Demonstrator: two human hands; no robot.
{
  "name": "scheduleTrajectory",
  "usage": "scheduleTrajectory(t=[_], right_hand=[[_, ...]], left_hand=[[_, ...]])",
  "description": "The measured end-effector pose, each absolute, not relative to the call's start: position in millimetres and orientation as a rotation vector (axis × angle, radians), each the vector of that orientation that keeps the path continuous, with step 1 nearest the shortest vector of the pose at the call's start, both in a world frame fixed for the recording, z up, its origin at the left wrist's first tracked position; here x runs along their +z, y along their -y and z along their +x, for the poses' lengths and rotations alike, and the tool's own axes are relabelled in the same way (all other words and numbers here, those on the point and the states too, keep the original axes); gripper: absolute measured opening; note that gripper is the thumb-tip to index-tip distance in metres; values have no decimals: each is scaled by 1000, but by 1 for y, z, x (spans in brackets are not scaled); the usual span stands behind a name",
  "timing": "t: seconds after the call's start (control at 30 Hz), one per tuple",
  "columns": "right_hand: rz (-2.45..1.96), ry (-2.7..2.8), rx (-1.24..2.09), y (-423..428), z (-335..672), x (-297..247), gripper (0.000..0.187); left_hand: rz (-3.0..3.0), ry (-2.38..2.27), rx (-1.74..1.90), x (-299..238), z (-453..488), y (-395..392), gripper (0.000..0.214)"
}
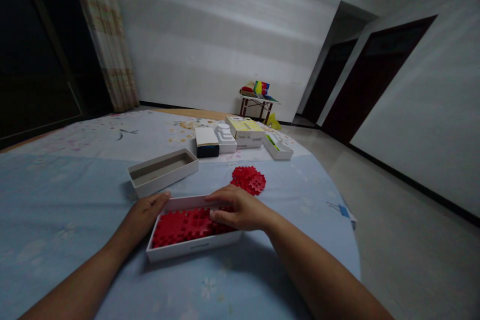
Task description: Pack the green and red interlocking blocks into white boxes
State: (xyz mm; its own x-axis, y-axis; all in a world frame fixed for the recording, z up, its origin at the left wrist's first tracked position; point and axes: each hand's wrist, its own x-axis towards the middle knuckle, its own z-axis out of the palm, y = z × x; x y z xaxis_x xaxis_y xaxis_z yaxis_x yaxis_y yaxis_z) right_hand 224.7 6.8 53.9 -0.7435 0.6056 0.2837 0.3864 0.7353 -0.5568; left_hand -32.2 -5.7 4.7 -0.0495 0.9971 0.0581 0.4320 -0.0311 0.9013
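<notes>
A shallow white box [189, 250] lies in front of me on the table, filled with red interlocking plastic pieces [183, 226]. My left hand [144, 215] rests against the box's left wall, fingers curled along the rim. My right hand [236, 208] lies over the right part of the box, fingers bent down onto the red pieces. A loose cluster of red pieces [248, 179] sits on the cloth just beyond my right hand.
An empty grey box lid [163, 171] stands behind the box. Farther back are a dark-sided box [207, 142], white boxes [226, 139], a yellow-topped box [244, 131] and a white tray [278, 146]. The round table's blue cloth [67, 210] ends at right, with a blue clip [343, 210].
</notes>
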Motion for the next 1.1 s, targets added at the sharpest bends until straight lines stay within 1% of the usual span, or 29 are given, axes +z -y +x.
scheduleTrajectory(t=[0.1,0.27,0.43,0.53,0.8,0.9,1.0,1.1], right_hand=[[-688,2583,652,-3,221,53,35],[-744,2550,561,4,213,53,44],[-601,2650,420,5,209,51,29],[-625,2664,407,1,212,49,24],[-572,2678,471,-2,220,57,26],[-724,2471,454,-17,237,64,28],[-1040,2284,440,-35,261,67,24],[-1305,2421,524,-46,281,62,19]], left_hand=[[1531,-1550,1025,5,-32,6,39],[1507,-1588,1010,8,-30,6,40],[1559,-1616,1009,8,-30,7,42],[1511,-1599,1011,8,-30,8,41],[1571,-1653,989,9,-31,5,42],[1589,-1662,991,5,-35,3,43],[1595,-1685,1006,3,-37,2,44],[1588,-1667,1015,4,-36,1,44]])
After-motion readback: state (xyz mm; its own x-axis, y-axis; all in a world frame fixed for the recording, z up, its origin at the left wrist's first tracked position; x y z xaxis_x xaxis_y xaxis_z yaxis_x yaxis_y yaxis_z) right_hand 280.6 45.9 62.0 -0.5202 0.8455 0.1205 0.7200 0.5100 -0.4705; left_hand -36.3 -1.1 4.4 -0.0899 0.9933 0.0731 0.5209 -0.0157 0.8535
